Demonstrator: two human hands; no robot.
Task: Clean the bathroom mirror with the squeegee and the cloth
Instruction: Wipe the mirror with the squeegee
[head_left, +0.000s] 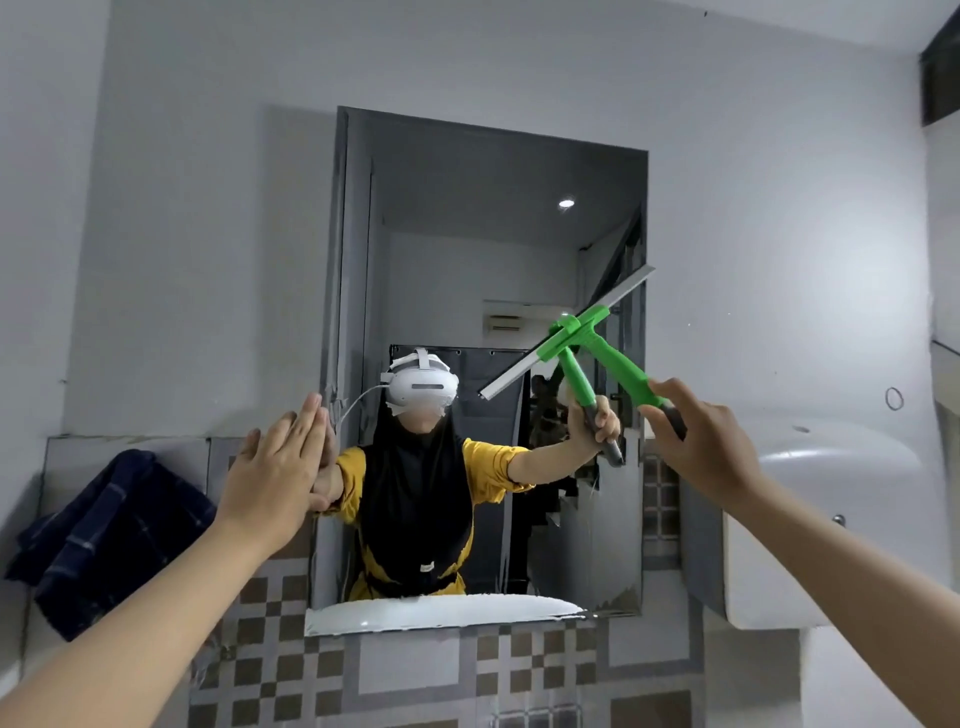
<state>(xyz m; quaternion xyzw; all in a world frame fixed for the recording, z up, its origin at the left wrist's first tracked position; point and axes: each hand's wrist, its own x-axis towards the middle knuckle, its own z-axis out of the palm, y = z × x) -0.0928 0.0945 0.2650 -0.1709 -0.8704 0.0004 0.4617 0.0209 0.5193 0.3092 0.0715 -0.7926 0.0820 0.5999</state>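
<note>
One hand does the gripping: my right hand (711, 447) has its fingers clamped low on the green squeegee (597, 335), a light, stiff tool with its blade at the mirror (467, 260). My left hand (275, 473) lies flat, fingers together, at the mirror's edge. The soft navy cloth (98, 540) hangs left.

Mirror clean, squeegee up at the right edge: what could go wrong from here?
1. The squeegee blade sits diagonal and overhangs the mirror right edge, so a pull may leave streaks.
2. The left hand lies flat at the mirror's left edge and may smudge it.
3. The cloth hangs out of hand, so drips may run unwiped.
</note>
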